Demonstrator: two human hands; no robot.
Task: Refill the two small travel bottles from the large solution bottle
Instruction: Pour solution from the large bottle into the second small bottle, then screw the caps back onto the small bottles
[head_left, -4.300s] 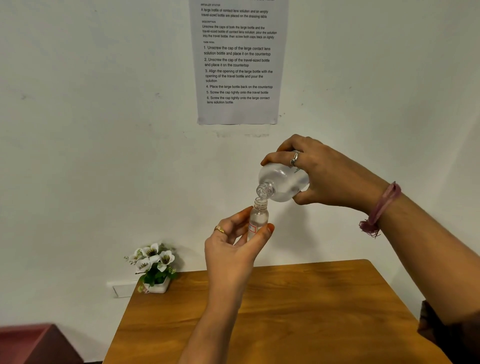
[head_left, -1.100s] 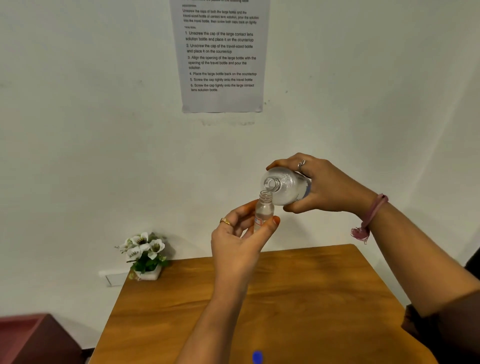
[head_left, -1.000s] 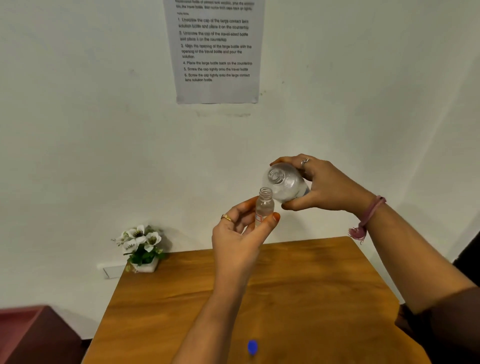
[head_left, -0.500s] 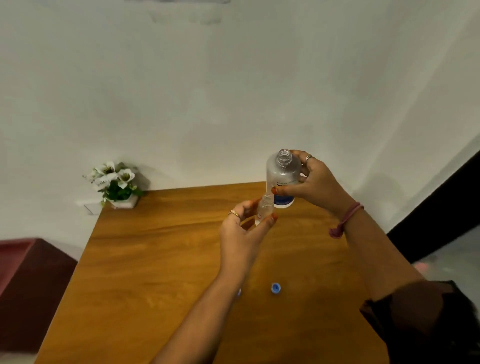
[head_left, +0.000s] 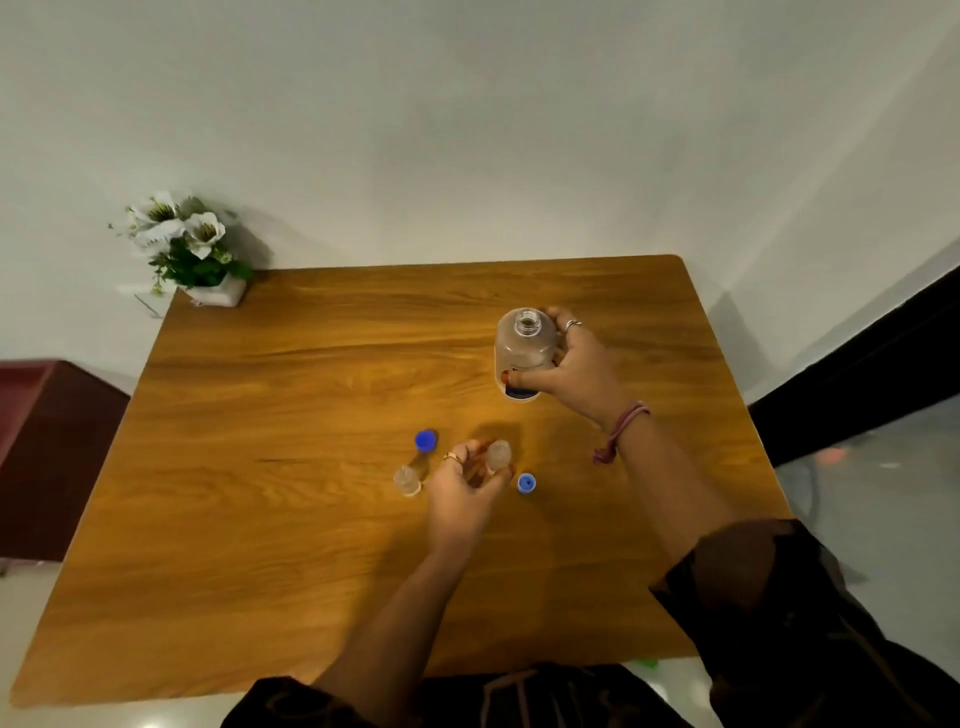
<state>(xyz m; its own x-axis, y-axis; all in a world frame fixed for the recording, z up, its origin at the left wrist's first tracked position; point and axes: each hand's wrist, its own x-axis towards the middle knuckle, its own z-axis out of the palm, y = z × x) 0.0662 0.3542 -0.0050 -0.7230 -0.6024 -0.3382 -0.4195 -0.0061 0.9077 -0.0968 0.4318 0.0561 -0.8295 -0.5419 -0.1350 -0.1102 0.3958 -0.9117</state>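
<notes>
We see the right hand (head_left: 574, 371) wrapped around the large clear plastic solution bottle (head_left: 523, 351), thumb across the front and fingers around the far side; the bottle stands upright with its neck uncapped, its base with a dark blue band at or just above the wooden table (head_left: 311, 374), and we cannot tell whether it touches. A silver ring (head_left: 572, 325) sits on one finger of that hand and a pink thread band (head_left: 621, 431) circles the wrist.

Nearer to us, the left hand (head_left: 467, 486) pinches a small clear travel bottle (head_left: 498, 456) between thumb and fingers, upright and open at the top, held low over the table; a gold ring (head_left: 453, 457) shows on this hand. Just left of that hand a second small clear travel bottle (head_left: 407, 480) stands on the wood, also uncapped, free of any grip. A blue screw cap (head_left: 426, 440) lies just behind that second bottle, and another blue cap (head_left: 526, 484) lies open side up just right of the left hand's thumb.

At the far left corner of the table a white pot of white artificial flowers (head_left: 182, 244) sits against the pale wall (head_left: 467, 130), well apart from the bottles
</notes>
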